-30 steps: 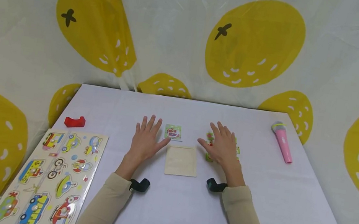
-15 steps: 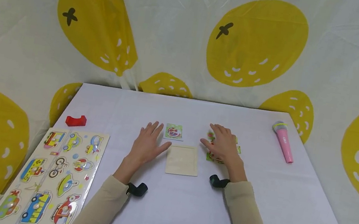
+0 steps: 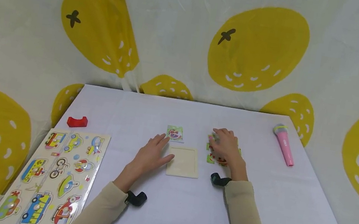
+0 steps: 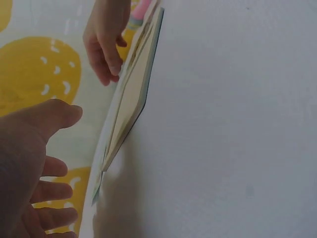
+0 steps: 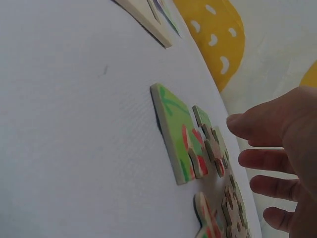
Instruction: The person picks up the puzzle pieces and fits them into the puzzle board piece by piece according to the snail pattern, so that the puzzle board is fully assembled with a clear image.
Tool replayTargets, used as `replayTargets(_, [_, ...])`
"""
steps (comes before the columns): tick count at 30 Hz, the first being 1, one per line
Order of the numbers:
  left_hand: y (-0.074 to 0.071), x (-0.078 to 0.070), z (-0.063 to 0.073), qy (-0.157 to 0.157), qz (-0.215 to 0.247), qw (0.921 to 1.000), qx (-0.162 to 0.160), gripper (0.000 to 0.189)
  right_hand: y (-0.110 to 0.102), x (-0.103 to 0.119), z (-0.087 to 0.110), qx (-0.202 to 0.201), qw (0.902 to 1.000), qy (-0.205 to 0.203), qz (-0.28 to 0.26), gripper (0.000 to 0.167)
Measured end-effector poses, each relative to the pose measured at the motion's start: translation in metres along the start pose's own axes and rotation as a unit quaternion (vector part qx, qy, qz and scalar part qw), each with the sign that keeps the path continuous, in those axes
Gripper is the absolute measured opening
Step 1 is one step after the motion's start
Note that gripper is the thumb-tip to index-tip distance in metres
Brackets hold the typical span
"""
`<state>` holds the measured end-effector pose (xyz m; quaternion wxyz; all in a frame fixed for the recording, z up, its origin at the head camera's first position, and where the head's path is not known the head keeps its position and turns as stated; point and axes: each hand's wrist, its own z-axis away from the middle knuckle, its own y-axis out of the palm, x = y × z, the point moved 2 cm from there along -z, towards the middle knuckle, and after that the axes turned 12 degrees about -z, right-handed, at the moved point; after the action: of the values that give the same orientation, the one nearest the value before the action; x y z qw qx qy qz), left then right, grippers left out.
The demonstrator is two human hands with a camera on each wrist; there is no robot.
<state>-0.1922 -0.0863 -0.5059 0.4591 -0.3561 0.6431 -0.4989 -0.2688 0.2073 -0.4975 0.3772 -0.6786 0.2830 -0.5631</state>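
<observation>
My left hand (image 3: 149,158) hovers at the left edge of a square wooden puzzle tray (image 3: 184,163), its fingers relaxed and thumb spread. In the left wrist view nothing lies in that hand (image 4: 34,163). Loose jigsaw pieces (image 3: 211,158) with green, red and white print lie right of the tray, partly hidden under my right hand (image 3: 228,149). Seen from the right wrist, a green corner piece (image 5: 173,131) lies flat, and the fingers bend loosely above the pieces without gripping one. Behind the tray sits a small square picture card (image 3: 175,133) with a fruit-like print.
A large vehicle peg puzzle board (image 3: 80,182) covers the table's left side, with a red curved block (image 3: 77,122) behind it. Far right lies a pink toy microphone (image 3: 284,146). A fruit-patterned curtain (image 3: 177,30) hangs behind the white table (image 3: 289,213).
My right hand has bent its fingers and settled lower over the jigsaw pieces. The left hand has shifted slightly right and nearer, its thumb now over the tray's edge.
</observation>
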Motion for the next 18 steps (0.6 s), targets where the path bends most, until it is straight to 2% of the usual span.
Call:
replayTargets(4, [0.0011,-0.0035,0.0025,0.030,0.008,0.9993,0.023,0.072,0.0004,-0.0019,-0.0002,0.003,1.0000,-0.002,-0.004,0.047])
replayTargets(8, [0.0034,-0.0055,0.0049,0.056,0.007,0.9980,0.031,0.071,0.0029,-0.0045,0.0017,0.008,0.9999,-0.010,-0.011,0.046])
replayTargets(13, [0.0046,-0.0057,0.0067,0.072,0.004,0.9967,0.037,0.077,0.0042,-0.0075,0.0014,0.017,0.9998,-0.011,-0.003,0.043])
replayTargets(18, [0.0040,-0.0036,0.0076,0.089,0.011,0.9938,0.066,0.084,0.0047,-0.0104,0.0004,0.026,0.9996,-0.008,0.006,0.042])
